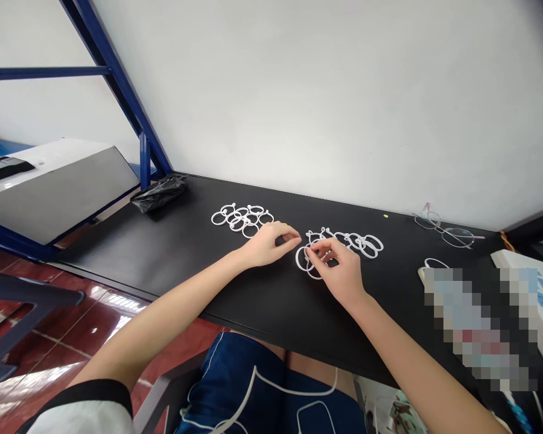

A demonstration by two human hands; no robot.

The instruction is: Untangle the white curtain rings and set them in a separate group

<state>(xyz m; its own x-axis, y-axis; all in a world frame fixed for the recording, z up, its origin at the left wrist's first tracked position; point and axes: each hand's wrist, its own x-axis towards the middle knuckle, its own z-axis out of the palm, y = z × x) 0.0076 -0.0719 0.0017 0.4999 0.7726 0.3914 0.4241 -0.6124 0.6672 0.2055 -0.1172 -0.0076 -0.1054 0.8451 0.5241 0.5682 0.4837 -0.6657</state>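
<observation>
At one o'clock the right hand (339, 271) narrowly pinches a ring (297, 259) — likely light, springy, best taken by its rim. The left hand's (274, 242) fingertips nearly meet — any hold unclear; more rings (241, 220) lie toward eleven.

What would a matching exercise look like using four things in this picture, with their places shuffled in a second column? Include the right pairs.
Column one:
1. Black plastic bag
2. Eyeglasses
3. Left hand
4. Right hand

Column two:
A. Fingertips at the right group of white rings
B. On the right side of the picture, by the white wall
C. Fingertips between the two groups of rings
D. At the left of the black tabletop, by a blue metal post

Right pairs: 1-D, 2-B, 3-C, 4-A
</observation>
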